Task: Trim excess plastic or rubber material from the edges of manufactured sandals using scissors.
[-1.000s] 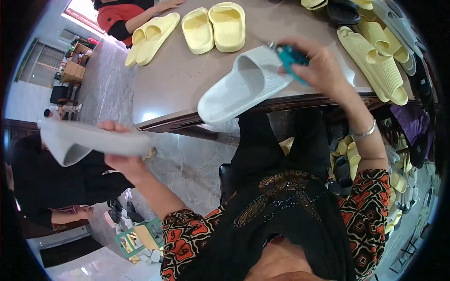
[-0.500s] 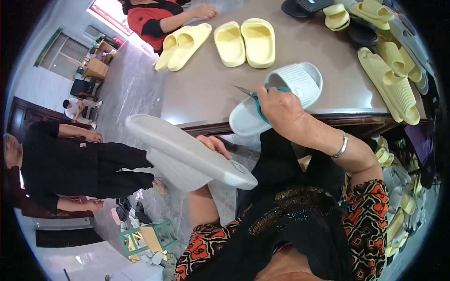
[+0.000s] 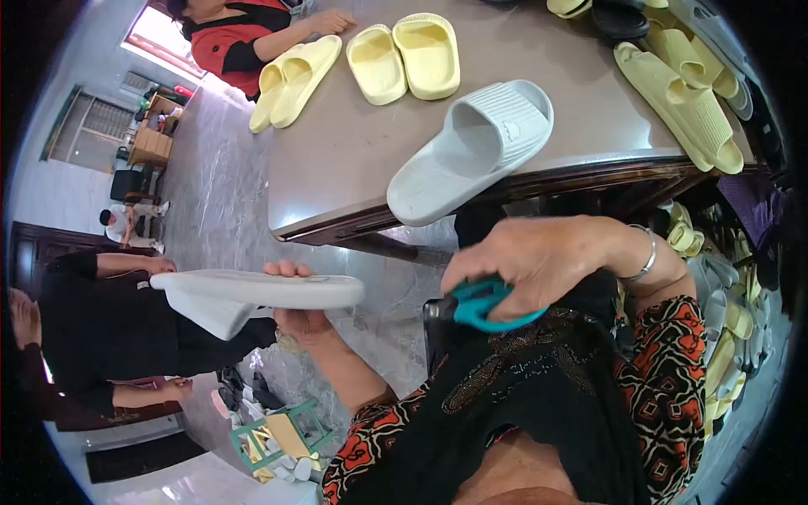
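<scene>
My left hand [image 3: 305, 324] grips a white slide slipper [image 3: 273, 289] near its heel, fingers over one face and thumb side under the other. The slipper is held edge-on in the air, left of the table corner, with its strap hanging downward. In front of my chest my right hand [image 3: 539, 257] is closed around the teal handles of a pair of scissors [image 3: 478, 310]; the blades cannot be seen now. A second white slide slipper [image 3: 438, 181] lies on the table by the near edge, its heel jutting slightly past it.
On the table [image 3: 345, 160] stand a pair of yellow slippers [image 3: 404, 63], another yellow pair [image 3: 295, 82] at left and more yellow ones [image 3: 686, 109] at right. A person in red [image 3: 236, 50] sits opposite; one in black [image 3: 109, 328] stands left. Slippers are heaped right [image 3: 724, 337].
My right hand has drawn the scissors off the table slipper and back toward my chest. The slipper in my left hand has swung left and turned edge-on. The view has shifted slightly.
</scene>
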The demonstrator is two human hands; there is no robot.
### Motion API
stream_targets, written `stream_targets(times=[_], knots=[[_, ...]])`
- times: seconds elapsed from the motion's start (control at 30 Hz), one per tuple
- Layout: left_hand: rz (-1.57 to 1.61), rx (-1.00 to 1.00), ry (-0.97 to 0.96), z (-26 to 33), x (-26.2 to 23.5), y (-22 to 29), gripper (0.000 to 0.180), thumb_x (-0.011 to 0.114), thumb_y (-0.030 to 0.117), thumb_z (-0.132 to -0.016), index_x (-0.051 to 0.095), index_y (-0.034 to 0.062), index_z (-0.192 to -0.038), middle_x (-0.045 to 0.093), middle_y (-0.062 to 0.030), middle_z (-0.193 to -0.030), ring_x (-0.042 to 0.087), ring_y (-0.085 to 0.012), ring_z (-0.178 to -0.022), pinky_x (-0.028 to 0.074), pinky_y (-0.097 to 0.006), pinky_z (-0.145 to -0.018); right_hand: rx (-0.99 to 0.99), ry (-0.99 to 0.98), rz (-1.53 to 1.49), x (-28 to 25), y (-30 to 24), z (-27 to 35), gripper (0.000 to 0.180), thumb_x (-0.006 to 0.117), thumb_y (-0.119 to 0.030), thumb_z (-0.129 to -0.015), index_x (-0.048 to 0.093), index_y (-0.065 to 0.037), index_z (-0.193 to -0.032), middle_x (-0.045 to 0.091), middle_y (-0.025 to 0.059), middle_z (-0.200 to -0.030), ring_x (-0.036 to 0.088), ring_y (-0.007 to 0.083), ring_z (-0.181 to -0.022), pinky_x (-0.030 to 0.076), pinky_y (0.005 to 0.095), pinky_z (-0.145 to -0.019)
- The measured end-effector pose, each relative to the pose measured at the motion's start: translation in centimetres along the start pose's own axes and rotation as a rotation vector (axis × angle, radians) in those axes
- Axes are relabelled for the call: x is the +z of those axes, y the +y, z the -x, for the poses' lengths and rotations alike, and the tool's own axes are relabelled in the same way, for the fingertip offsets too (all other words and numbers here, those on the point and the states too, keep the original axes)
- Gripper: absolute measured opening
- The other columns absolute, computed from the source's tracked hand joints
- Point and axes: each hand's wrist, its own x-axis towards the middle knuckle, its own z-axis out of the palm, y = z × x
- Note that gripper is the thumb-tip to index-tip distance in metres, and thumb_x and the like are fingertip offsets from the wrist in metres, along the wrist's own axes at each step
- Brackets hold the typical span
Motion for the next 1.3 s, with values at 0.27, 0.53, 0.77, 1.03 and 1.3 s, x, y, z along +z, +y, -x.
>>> stream_targets(times=[0.27,0.53,0.77,1.03,1.3], knots=[[0.133,-0.071,-0.060,-0.8,3.7,-1.9,0.037,0.071,0.019,-0.075,0.043,0.0061,-0.097,0.038,-0.0036,-0.078,0.035,-0.0166,-0.068,0.035,-0.030,-0.064,0.237,1.258,0.605,-5.8,7.1,3.1,0.044,0.073,-0.017,-0.073,0.055,-0.007,-0.112,0.064,0.0133,-0.088,0.063,0.0272,-0.077,0.051,0.0359,-0.072],[0.072,-0.139,-0.249,-2.1,5.3,-4.7,0.035,0.070,0.016,-0.076,0.046,0.0064,-0.099,0.043,-0.0032,-0.080,0.040,-0.0160,-0.070,0.035,-0.028,-0.063,0.514,1.142,0.408,-6.4,8.7,2.6,0.066,0.079,-0.031,-0.065,0.052,-0.001,-0.117,0.063,0.0165,-0.095,0.062,0.0277,-0.088,0.049,0.0353,-0.080],[-0.172,-0.150,0.327,-1.7,6.6,-7.8,0.046,0.067,0.007,-0.080,0.049,0.0031,-0.123,0.058,-0.0060,-0.112,0.055,-0.0208,-0.097,0.045,-0.034,-0.079,0.564,1.114,0.208,-5.4,11.5,1.8,0.066,0.080,-0.027,-0.065,0.051,0.004,-0.115,0.063,0.0194,-0.098,0.061,0.0277,-0.089,0.048,0.0329,-0.081],[-0.636,-0.189,0.171,-1.8,2.9,-9.5,0.041,0.062,0.004,-0.083,0.049,0.0005,-0.121,0.058,-0.0110,-0.110,0.059,-0.0247,-0.095,0.047,-0.038,-0.085,0.275,1.179,0.350,-3.6,6.5,4.5,0.052,0.075,-0.011,-0.068,0.052,-0.005,-0.114,0.064,0.0154,-0.098,0.063,0.0266,-0.090,0.049,0.0342,-0.078],[-0.183,-0.127,-0.196,-3.6,7.9,-9.7,0.030,0.061,0.003,-0.082,0.055,-0.0020,-0.111,0.061,-0.0128,-0.097,0.060,-0.0219,-0.082,0.051,-0.036,-0.071,0.286,1.023,0.868,1.8,-0.6,14.5,0.056,0.069,0.006,-0.067,0.051,-0.011,-0.117,0.062,0.0133,-0.096,0.064,0.0290,-0.087,0.051,0.0310,-0.075]])
